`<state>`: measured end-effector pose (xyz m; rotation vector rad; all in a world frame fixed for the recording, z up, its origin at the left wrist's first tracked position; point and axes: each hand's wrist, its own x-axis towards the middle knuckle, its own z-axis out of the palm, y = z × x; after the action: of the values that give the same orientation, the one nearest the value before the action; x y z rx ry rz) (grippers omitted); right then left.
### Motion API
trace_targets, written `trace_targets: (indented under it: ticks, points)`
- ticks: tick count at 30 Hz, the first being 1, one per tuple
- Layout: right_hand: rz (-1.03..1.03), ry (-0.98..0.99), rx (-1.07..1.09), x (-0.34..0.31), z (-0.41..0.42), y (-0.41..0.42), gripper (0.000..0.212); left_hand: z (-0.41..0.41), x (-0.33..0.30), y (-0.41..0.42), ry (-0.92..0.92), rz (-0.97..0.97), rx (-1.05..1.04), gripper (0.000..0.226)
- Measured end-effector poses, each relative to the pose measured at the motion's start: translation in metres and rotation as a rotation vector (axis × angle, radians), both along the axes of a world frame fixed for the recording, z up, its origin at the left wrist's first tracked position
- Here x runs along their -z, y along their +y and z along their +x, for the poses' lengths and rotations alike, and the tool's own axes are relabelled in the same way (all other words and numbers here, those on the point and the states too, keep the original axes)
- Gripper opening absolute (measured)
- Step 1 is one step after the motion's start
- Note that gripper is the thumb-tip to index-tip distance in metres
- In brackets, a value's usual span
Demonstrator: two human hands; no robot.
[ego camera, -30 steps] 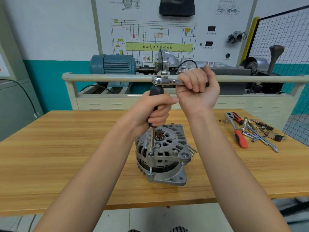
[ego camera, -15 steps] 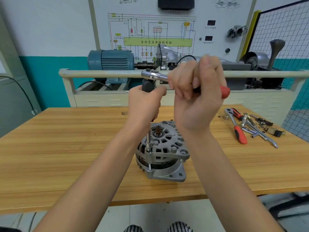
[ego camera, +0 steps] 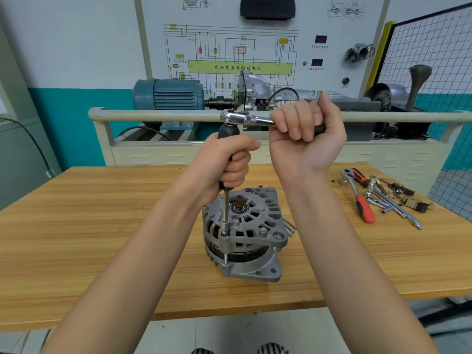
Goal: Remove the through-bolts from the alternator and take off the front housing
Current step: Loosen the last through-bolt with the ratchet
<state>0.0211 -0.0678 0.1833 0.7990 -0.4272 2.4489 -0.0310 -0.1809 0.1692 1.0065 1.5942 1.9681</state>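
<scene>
While the left hand [ego camera: 224, 162] wraps tightly round an upright black driver handle [ego camera: 228, 131] above the alternator [ego camera: 245, 231], the right hand [ego camera: 306, 139] clenches the ratchet [ego camera: 245, 118] atop it.

Alternator [ego camera: 242, 233] mid-table [ego camera: 89, 226], loose tools [ego camera: 378, 198] well apart to its right.

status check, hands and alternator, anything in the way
Left hand grips the black extension handle, socket on a through-bolt. Right hand grips the ratchet. Alternator upright, front housing on. Nothing blocking.
</scene>
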Motion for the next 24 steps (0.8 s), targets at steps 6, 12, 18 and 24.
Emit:
trace_targets:
  ticks: [6,12,18,24]
  points:
    - [0.451,0.244,0.581,0.002,0.017,-0.032,0.027,0.008,0.006,0.016,0.043,0.122,-0.576,0.039]
    - [0.342,0.205,0.362,0.000,0.012,-0.018,0.041,0.008,0.008,0.009,0.098,0.113,-0.405,0.039]
    - [-0.073,-0.025,-0.212,-0.005,-0.003,0.007,0.043,-0.007,0.004,-0.007,0.065,0.030,0.326,0.033]
    - [0.042,-0.022,0.037,-0.003,0.005,-0.007,0.050,-0.013,0.005,-0.005,-0.111,0.051,0.295,0.047]
